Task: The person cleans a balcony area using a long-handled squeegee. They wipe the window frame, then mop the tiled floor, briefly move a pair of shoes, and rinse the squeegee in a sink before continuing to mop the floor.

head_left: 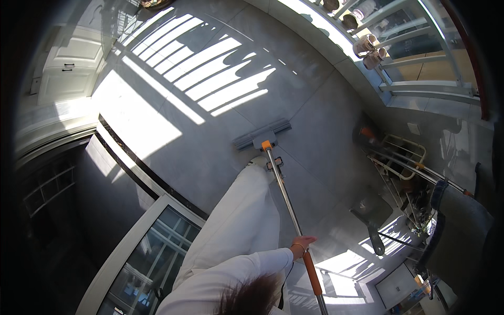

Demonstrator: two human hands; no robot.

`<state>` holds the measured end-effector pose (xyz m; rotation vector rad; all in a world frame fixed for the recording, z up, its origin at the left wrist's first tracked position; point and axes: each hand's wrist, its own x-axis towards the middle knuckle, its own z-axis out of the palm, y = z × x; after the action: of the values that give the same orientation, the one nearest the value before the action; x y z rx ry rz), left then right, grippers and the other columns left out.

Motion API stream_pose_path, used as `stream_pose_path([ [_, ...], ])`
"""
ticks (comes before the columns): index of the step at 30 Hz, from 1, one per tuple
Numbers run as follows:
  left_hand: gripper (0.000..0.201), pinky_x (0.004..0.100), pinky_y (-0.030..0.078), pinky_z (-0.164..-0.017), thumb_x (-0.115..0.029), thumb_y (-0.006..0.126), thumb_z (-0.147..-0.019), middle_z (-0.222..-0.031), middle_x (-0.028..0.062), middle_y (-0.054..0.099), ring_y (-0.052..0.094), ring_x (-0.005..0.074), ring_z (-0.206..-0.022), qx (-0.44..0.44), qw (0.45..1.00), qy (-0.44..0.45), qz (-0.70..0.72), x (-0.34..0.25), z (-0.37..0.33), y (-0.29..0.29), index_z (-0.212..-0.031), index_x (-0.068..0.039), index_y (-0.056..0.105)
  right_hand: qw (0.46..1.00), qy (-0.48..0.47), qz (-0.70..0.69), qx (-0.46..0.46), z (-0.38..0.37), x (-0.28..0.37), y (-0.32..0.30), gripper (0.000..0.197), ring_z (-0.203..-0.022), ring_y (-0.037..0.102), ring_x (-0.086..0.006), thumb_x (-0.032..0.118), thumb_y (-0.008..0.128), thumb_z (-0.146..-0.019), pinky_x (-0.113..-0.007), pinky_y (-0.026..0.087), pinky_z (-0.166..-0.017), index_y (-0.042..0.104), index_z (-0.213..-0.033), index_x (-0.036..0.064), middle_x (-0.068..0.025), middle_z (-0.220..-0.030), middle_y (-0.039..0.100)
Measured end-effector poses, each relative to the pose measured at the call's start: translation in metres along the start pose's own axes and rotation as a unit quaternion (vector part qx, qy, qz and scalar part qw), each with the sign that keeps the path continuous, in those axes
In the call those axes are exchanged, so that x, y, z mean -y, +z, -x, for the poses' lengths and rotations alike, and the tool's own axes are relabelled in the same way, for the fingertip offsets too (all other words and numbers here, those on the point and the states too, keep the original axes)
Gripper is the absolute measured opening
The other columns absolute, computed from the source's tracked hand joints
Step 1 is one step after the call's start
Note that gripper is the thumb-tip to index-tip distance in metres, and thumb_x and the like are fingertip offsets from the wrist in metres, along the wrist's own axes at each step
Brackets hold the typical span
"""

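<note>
A flat mop with a silver pole, orange joint and orange grip slants across the grey floor. Its wide grey head lies flat on the tiles, just past my shoe. Reaching out in a white sleeve, my left hand closes around the pole at the upper end of the orange grip. A thin band circles that wrist. The top of the pole runs out of the picture at the lower edge. My right hand is out of view.
A dark dustpan, a metal folding frame and a dark chair stand to the right. At left are a white cabinet, a raised threshold and a glass door. Shoes hang on the railing at upper right.
</note>
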<state>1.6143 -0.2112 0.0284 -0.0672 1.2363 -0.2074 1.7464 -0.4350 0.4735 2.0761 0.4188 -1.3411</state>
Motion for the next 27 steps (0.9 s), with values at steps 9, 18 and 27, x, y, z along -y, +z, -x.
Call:
stream_pose_path([
  [9, 0.022, 0.0306, 0.048, -0.069, -0.03, 0.078, -0.08, -0.094, 0.0066, 0.054, 0.055, 0.0167, -0.078, -0.27, 0.883, 0.374, -0.085, -0.261, 0.018, -0.117, -0.089, -0.01, 0.073, 0.97, -0.092, -0.194, 0.111, -0.16, 0.3, -0.034, 0.05, -0.053, 0.058, -0.0148, 0.034, 0.078, -0.078, -0.031, 0.049, -0.051, 0.06, -0.106, -0.0034, -0.0093, -0.071, 0.06],
  [18, 0.019, 0.0362, 0.051, -0.081, -0.026, 0.076, -0.078, -0.112, 0.012, 0.047, 0.057, 0.0257, -0.087, -0.247, 0.852, 0.454, -0.086, -0.462, 0.054, -0.07, -0.088, -0.01, 0.07, 0.751, -0.324, -0.504, 0.278, -0.197, 0.465, -0.215, 0.068, -0.054, 0.052, -0.0134, 0.009, 0.052, -0.097, -0.027, 0.045, -0.048, 0.017, -0.155, 0.0208, -0.0123, -0.079, 0.056],
  [27, 0.015, 0.0369, 0.05, -0.085, -0.019, 0.075, -0.079, -0.11, 0.0126, 0.045, 0.057, 0.0281, -0.085, -0.209, 0.855, 0.442, -0.173, -0.223, 0.022, 0.093, -0.086, -0.01, 0.066, 0.727, -0.118, -0.643, 0.211, -0.155, 0.216, -0.121, 0.072, -0.051, 0.052, -0.0203, 0.014, 0.055, -0.096, -0.033, 0.044, -0.047, 0.015, -0.154, 0.0279, -0.018, -0.075, 0.055],
])
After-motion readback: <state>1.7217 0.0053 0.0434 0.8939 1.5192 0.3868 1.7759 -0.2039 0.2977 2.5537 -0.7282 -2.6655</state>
